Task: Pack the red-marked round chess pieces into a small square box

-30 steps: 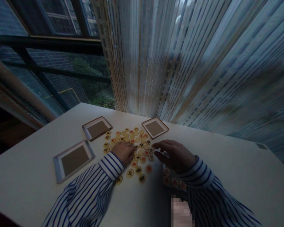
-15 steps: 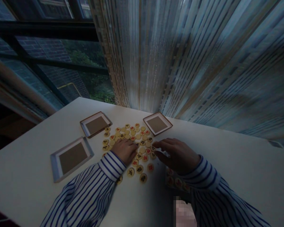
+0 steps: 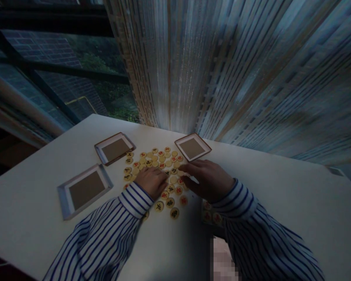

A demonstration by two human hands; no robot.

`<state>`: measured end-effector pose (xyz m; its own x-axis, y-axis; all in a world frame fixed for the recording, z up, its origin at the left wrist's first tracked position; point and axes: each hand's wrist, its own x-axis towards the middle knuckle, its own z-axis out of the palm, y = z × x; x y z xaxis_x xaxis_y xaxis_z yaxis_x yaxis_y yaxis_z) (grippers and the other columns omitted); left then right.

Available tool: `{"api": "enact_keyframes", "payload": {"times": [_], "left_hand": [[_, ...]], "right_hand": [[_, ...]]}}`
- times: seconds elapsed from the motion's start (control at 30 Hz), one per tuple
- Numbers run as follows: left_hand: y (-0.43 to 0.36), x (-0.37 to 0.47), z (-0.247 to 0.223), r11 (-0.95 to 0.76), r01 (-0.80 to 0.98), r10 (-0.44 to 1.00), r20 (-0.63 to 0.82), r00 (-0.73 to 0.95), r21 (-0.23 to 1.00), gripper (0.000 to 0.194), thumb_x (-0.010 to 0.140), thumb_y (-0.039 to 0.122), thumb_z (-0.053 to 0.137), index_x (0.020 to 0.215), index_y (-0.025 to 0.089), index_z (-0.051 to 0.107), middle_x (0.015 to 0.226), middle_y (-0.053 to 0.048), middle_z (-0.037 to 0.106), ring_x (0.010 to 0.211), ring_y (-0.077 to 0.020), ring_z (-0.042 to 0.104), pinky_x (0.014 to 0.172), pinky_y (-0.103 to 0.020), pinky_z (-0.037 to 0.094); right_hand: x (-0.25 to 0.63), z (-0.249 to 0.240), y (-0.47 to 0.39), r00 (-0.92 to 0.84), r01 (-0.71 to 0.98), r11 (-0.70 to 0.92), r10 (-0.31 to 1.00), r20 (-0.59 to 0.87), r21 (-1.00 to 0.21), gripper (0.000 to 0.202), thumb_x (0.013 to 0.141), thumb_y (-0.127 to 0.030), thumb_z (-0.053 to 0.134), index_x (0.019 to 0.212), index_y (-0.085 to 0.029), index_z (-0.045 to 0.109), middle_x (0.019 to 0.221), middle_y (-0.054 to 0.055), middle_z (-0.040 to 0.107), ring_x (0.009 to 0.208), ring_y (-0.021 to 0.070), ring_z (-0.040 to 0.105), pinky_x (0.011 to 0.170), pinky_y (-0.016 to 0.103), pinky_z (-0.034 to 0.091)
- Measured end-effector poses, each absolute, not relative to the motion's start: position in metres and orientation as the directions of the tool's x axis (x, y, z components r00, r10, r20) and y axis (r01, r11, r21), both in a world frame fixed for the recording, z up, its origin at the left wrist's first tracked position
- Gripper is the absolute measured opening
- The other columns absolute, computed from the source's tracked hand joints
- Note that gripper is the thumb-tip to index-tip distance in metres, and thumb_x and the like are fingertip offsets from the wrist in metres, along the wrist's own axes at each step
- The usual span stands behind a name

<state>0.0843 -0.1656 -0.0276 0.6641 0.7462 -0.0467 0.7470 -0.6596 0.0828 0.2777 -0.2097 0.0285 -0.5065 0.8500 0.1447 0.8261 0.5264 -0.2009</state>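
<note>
Round wooden Chinese chess pieces (image 3: pixel 158 206) with red or black characters lie spread in the middle of the white table (image 3: pixel 163 249); some show blank faces. My left hand (image 3: pixel 152 181) rests low over the pieces, back up, its fingers curled together. Whatever lies under its fingertips is hidden. To the right, my right hand (image 3: pixel 209 179) hovers at the pieces' right edge, thumb and forefinger apart with a gap between them. Beneath the right forearm sits a shallow box (image 3: pixel 203 221) with red-marked pieces in it, partly covered by the sleeve.
Three shallow open trays stand round the pieces: a left front tray (image 3: pixel 62 203), a left back tray (image 3: pixel 105 160) and a right back tray (image 3: pixel 209 150). A curtain (image 3: pixel 187 70) hangs behind the table, beside a window (image 3: pixel 61 70). A pixelated patch covers the bottom edge.
My right hand has shifted slightly left and in over the pieces, its thumb and forefinger still apart. My left hand stays about where it was. The whole view has tilted a little.
</note>
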Motion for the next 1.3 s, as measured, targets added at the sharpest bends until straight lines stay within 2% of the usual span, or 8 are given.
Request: {"api": "enact_keyframes", "payload": {"times": [0.3,0.5,0.7,0.87,1.03,1.3], "left_hand": [[-0.163,0.080,-0.032,-0.681,0.717,0.729,0.051,0.682,0.149,0.023,0.076,0.026,0.052,0.095,0.019,0.063,0.091,-0.009,0.067,0.087,-0.0251,0.060,0.075,-0.041,0.043],[-0.164,0.071,-0.032,-0.674,0.661,0.737,0.236,0.633,0.330,0.033,0.076,0.024,0.050,0.107,0.017,0.060,0.085,-0.007,0.064,0.078,-0.0188,0.060,0.071,-0.033,0.048],[-0.166,0.065,-0.024,-0.672,0.553,0.738,0.375,0.561,0.493,0.023,0.075,0.024,0.052,0.093,0.017,0.065,0.086,-0.006,0.063,0.077,-0.0151,0.060,0.070,-0.028,0.050],[-0.166,0.063,-0.017,-0.613,0.468,0.777,0.376,0.506,0.637,0.015,0.072,0.023,0.055,0.083,0.018,0.063,0.085,-0.005,0.067,0.078,-0.0160,0.062,0.075,-0.031,0.050],[-0.166,0.062,-0.018,-0.524,0.365,0.816,0.332,0.472,0.769,0.010,0.071,0.026,0.058,0.078,0.018,0.059,0.091,-0.007,0.067,0.090,-0.0190,0.063,0.083,-0.035,0.049],[-0.167,0.061,-0.022,-0.514,0.315,0.814,0.337,0.473,0.798,0.011,0.074,0.025,0.057,0.082,0.018,0.055,0.094,-0.008,0.065,0.094,-0.0188,0.061,0.085,-0.035,0.048]], "right_hand": [[0.274,0.023,-0.208,-0.502,0.838,0.510,0.860,0.088,-0.197,0.020,0.084,-0.024,0.049,0.100,-0.019,0.059,0.088,0.007,0.066,0.083,0.0186,0.060,0.071,0.029,0.041],[0.275,0.020,-0.206,-0.513,0.826,0.524,0.851,0.108,-0.208,0.021,0.084,-0.024,0.049,0.101,-0.018,0.059,0.090,0.008,0.066,0.083,0.0181,0.061,0.071,0.029,0.042],[0.275,0.017,-0.206,-0.508,0.826,0.525,0.851,0.132,-0.204,0.023,0.084,-0.025,0.050,0.104,-0.018,0.059,0.091,0.008,0.067,0.082,0.0180,0.061,0.071,0.028,0.043],[0.275,0.017,-0.206,-0.502,0.835,0.514,0.858,0.108,-0.197,0.024,0.083,-0.024,0.051,0.104,-0.018,0.060,0.092,0.009,0.067,0.084,0.0187,0.062,0.071,0.029,0.043],[0.274,0.018,-0.206,-0.493,0.841,0.503,0.864,0.098,-0.199,0.025,0.083,-0.024,0.051,0.105,-0.019,0.060,0.094,0.009,0.067,0.086,0.0193,0.062,0.073,0.030,0.043],[0.274,0.017,-0.205,-0.505,0.836,0.515,0.857,0.103,-0.187,0.023,0.083,-0.024,0.050,0.102,-0.018,0.060,0.091,0.009,0.067,0.083,0.0190,0.062,0.071,0.029,0.043]]}}
